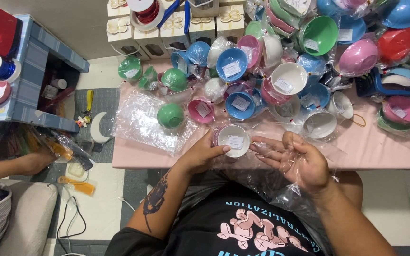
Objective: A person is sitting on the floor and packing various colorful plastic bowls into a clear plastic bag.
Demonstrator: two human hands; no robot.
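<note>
Head view: a low surface (385,147) covered in pale pink cloth, crowded with small plastic bowls in blue, pink, green, white and red, most sealed in clear film with a paper label inside. At the near edge of the surface lies the landmark, a white bowl (234,140) with a label in its hollow. The left hand (204,152) closes its grip on this bowl, thumb on the rim and fingers cupped under the left wall. Just right of the bowl, the right hand (296,161) is spread palm up, its grip released on nothing rigid, and seems to sit inside a clear plastic bag (262,187) that drapes from the bowl down over the lap. To bag the bowl cleanly, it would help to keep the mouth of the bag stretched wide and the bowl level so the label stays flat. Left of the bowl and beyond it, a green bowl (170,115) rests on a loose sheet of film (141,118). Far left of the bowl stands a blue shelf unit (36,66) holding ribbon spools, and another person's arm (10,167) rests near the checked floor.
</note>
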